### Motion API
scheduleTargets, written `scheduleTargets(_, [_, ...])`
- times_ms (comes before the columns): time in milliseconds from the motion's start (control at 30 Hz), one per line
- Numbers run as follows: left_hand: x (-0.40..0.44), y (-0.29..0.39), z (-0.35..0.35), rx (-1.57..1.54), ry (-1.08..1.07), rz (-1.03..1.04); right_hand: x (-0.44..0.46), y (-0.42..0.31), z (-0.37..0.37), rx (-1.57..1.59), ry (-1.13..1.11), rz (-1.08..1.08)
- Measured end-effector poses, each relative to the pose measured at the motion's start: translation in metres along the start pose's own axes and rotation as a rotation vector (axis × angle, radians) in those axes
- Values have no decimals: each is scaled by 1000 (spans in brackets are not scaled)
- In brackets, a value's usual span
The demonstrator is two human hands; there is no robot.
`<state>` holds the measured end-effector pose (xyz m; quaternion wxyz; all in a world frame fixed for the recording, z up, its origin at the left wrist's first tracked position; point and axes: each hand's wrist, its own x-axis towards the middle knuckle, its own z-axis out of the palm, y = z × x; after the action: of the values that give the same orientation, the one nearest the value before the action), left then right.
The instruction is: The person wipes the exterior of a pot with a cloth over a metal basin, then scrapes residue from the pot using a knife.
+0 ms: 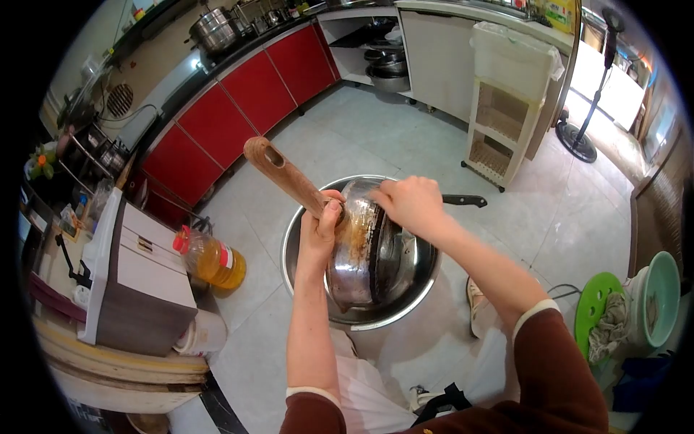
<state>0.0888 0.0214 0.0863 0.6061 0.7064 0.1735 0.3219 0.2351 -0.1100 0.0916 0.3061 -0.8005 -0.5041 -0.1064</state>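
A scorched metal saucepan [353, 249] is tilted on its side over a wide steel basin [379, 325] on the floor. Its wooden handle [283, 173] points up and to the left. My left hand [319, 230] is closed around the base of that handle. Against the pan's upper side, my right hand [413, 206] is closed and slightly blurred; whatever its fingers may hold is hidden. Brown burnt stains run down the pan's wall. A black riveted handle [465, 200] sticks out past the basin's right rim, its other end hidden behind my right hand.
A bottle of yellow oil [217, 264] stands left of the basin, beside a white cabinet [152, 249]. Red cupboards [242, 98] line the back. A slim wheeled rack [499, 119] and a standing fan [578, 137] are on the right, with green tubs [659, 300] nearer me.
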Motion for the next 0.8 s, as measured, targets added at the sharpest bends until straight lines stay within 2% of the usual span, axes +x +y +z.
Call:
scheduleTargets(67, [-1, -1, -1, 31, -1, 31, 1, 8, 4, -18, 40, 38])
scheduleTargets(200, [-1, 0, -1, -6, -9, -11, -7, -6, 0, 28, -4, -36])
scheduleTargets(367, [0, -3, -2, 47, 28, -17, -6, 1, 0, -6, 15, 34])
scheduleTargets(467, [-2, 4, -5, 55, -16, -28, -8, 1, 2, 30, 57, -39])
scheduleTargets(667, [2, -1, -1, 29, 33, -5, -7, 1, 8, 33, 60, 10])
scheduleTargets(733, [2, -1, -2, -5, 44, -31, -15, -11, 6, 47, 5, -84])
scheduleTargets(800, [3, -1, -2, -34, 48, -60, -5, -1, 9, 16, 55, -78])
